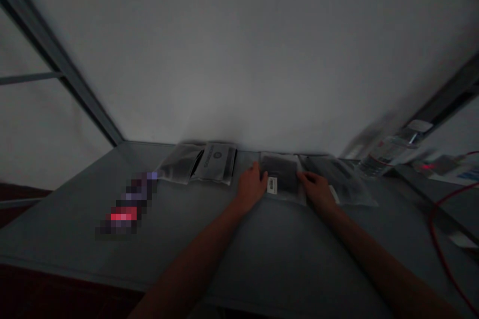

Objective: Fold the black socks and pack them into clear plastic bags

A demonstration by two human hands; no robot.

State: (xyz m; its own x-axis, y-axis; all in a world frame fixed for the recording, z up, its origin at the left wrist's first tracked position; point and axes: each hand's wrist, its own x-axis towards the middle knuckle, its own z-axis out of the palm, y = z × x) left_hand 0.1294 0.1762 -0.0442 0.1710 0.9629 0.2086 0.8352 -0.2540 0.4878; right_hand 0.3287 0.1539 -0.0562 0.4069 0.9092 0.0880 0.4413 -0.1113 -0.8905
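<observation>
In the head view, a frosted plastic bag [286,179] with a dark flat item inside and a white barcode label lies at the back of the grey table [239,249]. My left hand [251,185] is closed on its left edge, beside the label. My right hand [317,189] pinches its right edge. Just right of it lies another frosted bag [348,184], partly behind my right hand. To the left are two more bags side by side, a plain grey one [179,162] and one with dark printing [217,162].
A clear plastic bottle [389,152] stands at the back right. A red cable [434,229] curves along the right side. At the left lies a pixelated object [127,204] that I cannot make out. A pale wall [239,60] rises behind the table.
</observation>
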